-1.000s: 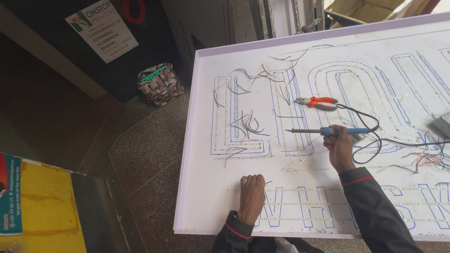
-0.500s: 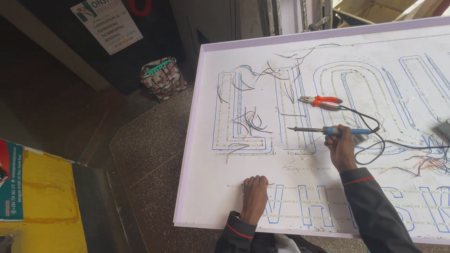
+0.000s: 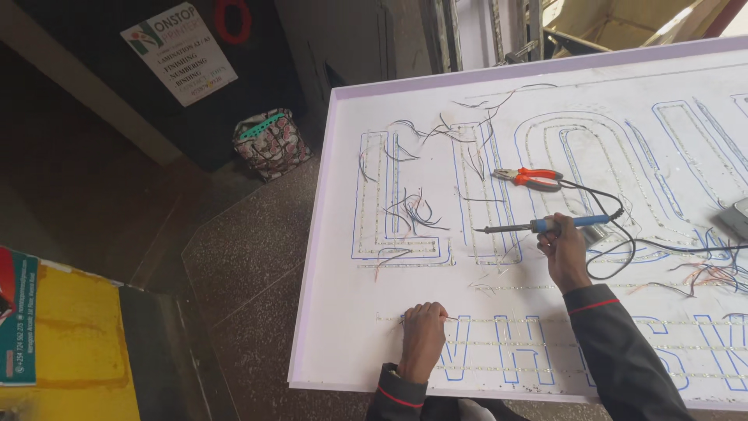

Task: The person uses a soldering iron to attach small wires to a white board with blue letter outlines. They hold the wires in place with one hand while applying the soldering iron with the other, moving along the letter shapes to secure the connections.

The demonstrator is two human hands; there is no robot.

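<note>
- Holding a soldering iron (image 3: 538,227) by its blue handle, the right hand (image 3: 562,251) was clenched around the grip, its thin metal tip pointing toward the left edge of the white board (image 3: 335,312), near the board's middle.
- From the handle's back end a black cord (image 3: 615,234) looped across the board toward its right edge.
- Pressed down near the board's front edge, the left hand (image 3: 423,339) lay with fingers curled, fingertips on a thin strip of small lights (image 3: 506,320) that ran along the board; whether it pinched the strip or only pressed it could not be told.
- The board was flat, smooth and matte, with a pale purple rim, and carried large letter shapes outlined in blue pen (image 3: 374,203), filled with rows of dotted light strips.
- Loose thin wires (image 3: 417,210), dark and reddish, curled in tangles over the letters toward the back left corner.
- Pliers (image 3: 530,178) with orange-red handles lay flat just beyond the soldering iron, toward the back edge.
- More tangled wires (image 3: 705,274) lay near the right edge, beside a grey box-shaped item (image 3: 736,217) cut off by the frame.
- Off the board's back left corner, a patterned bag (image 3: 270,144) with a green top sat on the speckled stone floor (image 3: 234,265).
- Both arms wore dark sleeves with a red stripe at the cuff (image 3: 592,306).
</note>
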